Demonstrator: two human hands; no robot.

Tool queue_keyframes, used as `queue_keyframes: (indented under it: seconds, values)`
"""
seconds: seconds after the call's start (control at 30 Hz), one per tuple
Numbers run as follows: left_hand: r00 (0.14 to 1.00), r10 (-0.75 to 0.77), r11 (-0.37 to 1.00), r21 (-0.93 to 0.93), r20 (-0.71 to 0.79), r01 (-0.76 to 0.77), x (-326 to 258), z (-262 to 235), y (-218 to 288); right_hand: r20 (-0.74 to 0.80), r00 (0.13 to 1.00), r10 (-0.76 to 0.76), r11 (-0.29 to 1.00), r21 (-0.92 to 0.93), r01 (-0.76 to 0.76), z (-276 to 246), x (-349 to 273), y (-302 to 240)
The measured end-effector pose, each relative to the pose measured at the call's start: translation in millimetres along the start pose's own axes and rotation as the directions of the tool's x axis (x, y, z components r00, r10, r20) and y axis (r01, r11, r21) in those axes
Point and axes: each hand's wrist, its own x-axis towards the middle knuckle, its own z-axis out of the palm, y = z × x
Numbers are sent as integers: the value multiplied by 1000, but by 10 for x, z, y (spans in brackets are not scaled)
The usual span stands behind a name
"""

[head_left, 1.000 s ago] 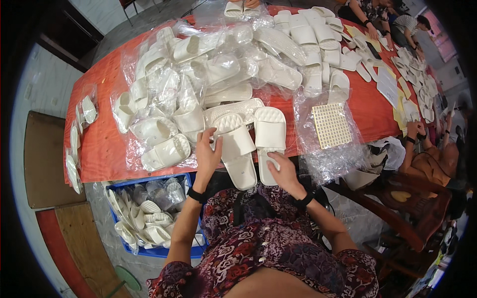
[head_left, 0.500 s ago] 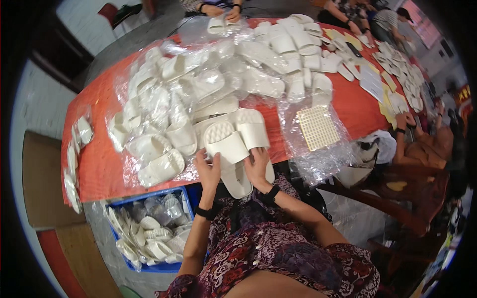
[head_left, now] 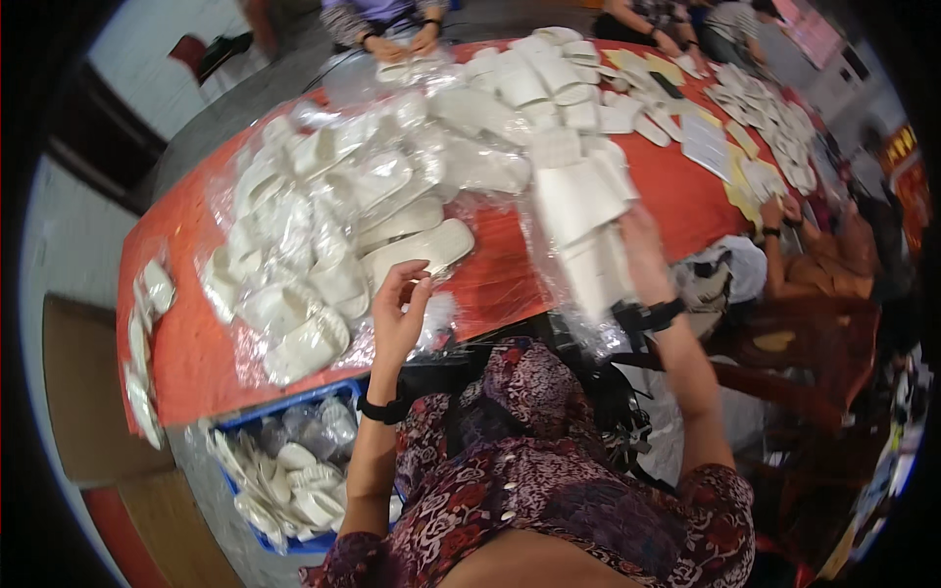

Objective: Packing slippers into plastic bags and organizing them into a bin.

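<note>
My right hand [head_left: 644,250], slightly blurred, grips the right edge of a pair of white slippers [head_left: 580,201]. The pair lies side by side over a clear plastic bag [head_left: 600,338] at the table's right front. The grid-patterned piece on that bag is no longer visible under the slippers. My left hand [head_left: 400,306] holds nothing; its fingers are loosely bent and apart. It hovers at the table's front edge, just below a loose white slipper [head_left: 431,247]. Left of it lie white slippers in clear plastic bags [head_left: 309,343].
A red-covered table [head_left: 500,269] carries heaps of slippers. A blue crate [head_left: 348,392] of bagged slippers stands below its left front. A wooden chair [head_left: 814,343] is at the right. Across the table, a co-worker's hands [head_left: 407,44] handle a slipper; other people sit along the right.
The pair of slippers went from in front of me to the right, onto the plastic bag, with my right hand. My left hand let go and stayed near the front edge.
</note>
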Motion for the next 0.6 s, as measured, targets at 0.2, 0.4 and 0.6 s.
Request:
queue_keyframes:
  seconds: [0.2,0.4,0.6]
  values:
    - [984,-120,969,200,-134,146,-328,-628,-412,-434,901,-19,983,-175,-64,-1455,1024,774]
    - [932,-118,944,252,-343,213,-691,-1233,-698,-496,863,-98,812,-540,-219,-1758,1568,1050]
    - [884,-108,923,284,-455,258,-710,-1372,-676,-399,856,-329,579,-801,-151,-1537,1604,1213]
